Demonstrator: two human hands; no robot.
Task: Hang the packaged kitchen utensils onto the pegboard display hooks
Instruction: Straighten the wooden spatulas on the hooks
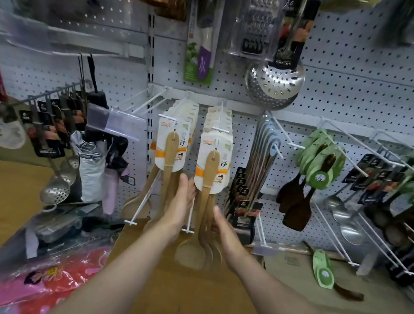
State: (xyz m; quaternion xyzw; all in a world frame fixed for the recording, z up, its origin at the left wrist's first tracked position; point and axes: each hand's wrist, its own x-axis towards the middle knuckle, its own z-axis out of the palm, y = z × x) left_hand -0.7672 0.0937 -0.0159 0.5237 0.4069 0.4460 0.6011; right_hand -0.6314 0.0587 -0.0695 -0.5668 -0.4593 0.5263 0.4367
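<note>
Carded wooden spoons hang upright in two rows on white hooks, apparently packed tight.

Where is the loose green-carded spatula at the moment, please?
In the head view, the green-carded spatula lies on the shelf at lower right, below the hanging dark spatulas and right of the right hand.

Both forearms stretched forward, bare. Left hand raised, fingers straight, palm turned right. Right hand lower, fingers hidden.
</note>
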